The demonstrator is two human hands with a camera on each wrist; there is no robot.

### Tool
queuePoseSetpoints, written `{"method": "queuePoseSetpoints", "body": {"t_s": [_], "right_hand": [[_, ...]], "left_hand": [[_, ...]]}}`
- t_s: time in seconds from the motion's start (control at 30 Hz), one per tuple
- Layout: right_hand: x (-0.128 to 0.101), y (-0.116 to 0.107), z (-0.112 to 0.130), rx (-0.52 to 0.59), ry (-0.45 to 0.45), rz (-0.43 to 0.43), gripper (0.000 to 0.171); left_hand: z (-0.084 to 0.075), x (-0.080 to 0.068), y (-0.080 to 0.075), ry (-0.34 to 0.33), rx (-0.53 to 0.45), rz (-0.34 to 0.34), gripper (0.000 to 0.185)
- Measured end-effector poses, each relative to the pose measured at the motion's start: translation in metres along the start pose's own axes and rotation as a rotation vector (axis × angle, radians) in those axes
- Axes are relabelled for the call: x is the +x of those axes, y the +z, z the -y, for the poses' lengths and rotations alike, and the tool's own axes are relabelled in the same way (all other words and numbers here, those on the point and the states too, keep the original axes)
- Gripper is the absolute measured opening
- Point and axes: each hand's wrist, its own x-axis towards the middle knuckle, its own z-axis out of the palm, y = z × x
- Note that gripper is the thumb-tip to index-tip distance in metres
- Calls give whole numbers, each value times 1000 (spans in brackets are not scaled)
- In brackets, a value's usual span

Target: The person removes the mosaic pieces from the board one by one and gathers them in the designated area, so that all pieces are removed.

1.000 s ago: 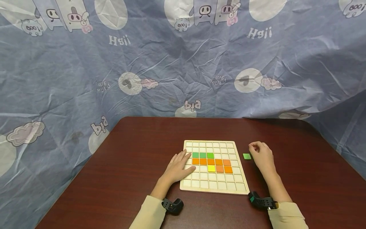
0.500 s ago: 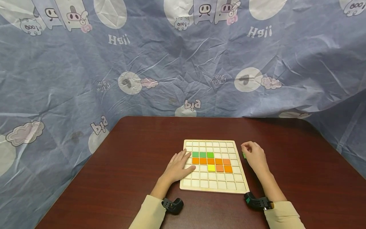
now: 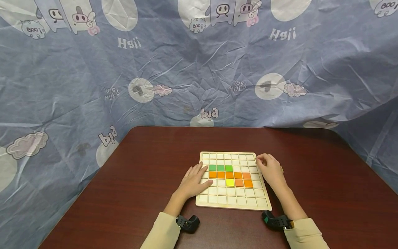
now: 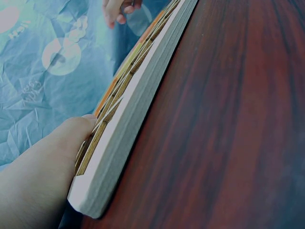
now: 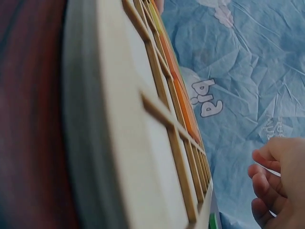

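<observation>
Head view shows a wooden grid board (image 3: 233,204) lying flat on a dark red table (image 3: 155,166); the left hand (image 3: 194,181) rests on the left edge of the board, its fingers spread and relaxed, pressing on the pale cells; the right hand (image 3: 271,169) is at the upper right edge of the board, its fingers curled inward, the fingertips just at the rim; whether it grasps something I cannot tell, because the palm hides it. On the board, three green tiles (image 3: 220,168) sit in one row; below them lies a row of orange tiles (image 3: 229,175); one yellow tile (image 3: 230,182) is under this row, with two more orange ones beside it. From the right wrist view, a small green piece (image 5: 212,221) shows at the far corner of the board, close to the curled fingers (image 5: 267,183). From the left wrist view, the left hand lies on the board's near corner. A blue printed cloth (image 3: 93,86) hangs behind the table.
</observation>
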Motion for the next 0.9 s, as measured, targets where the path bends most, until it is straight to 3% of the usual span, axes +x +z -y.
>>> {"method": "queuePoseSetpoints", "body": {"t_s": [0.2, 0.47, 0.9], "right_hand": [[-2, 5, 4, 15, 5, 72, 20], [-5, 15, 8, 24, -44, 90, 17], [-10, 26, 15, 70, -9, 192, 16]], "left_hand": [[0, 0, 0, 0, 4, 0, 66], [-1, 0, 0, -1, 6, -3, 65], [-3, -1, -2, -6, 9, 2, 65]]}}
